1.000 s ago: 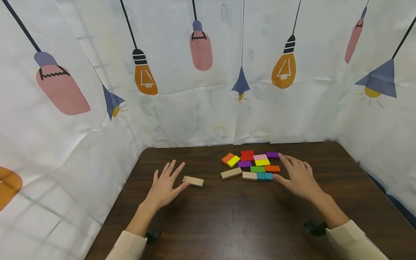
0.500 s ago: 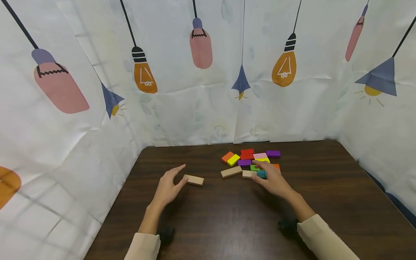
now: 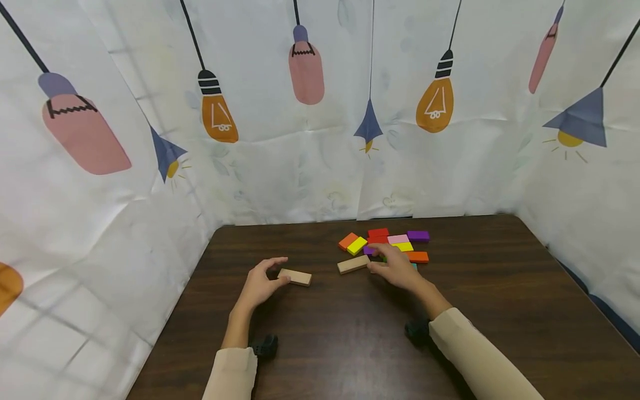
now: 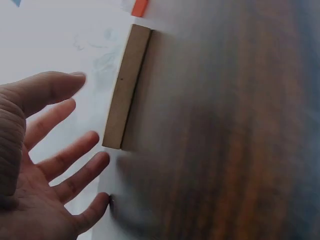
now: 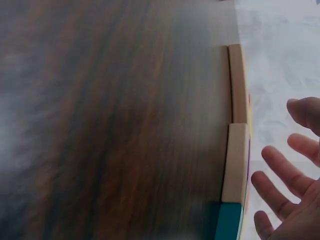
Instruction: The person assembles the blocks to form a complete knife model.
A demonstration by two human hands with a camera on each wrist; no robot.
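While left fingers (image 4: 81, 176) spread wide near plain block (image 3: 298, 278) | right fingers (image 5: 284, 167) apart above coloured blocks (image 3: 402, 246) on table (image 3: 340, 339)

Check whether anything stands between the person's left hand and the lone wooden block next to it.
Nothing visible does: the left wrist view shows only open space between the left hand and the lone wooden block. The coloured blocks lie off to the right, out of the way.

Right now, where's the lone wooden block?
In the head view, the lone wooden block lies left of centre, between the left hand and the coloured blocks.
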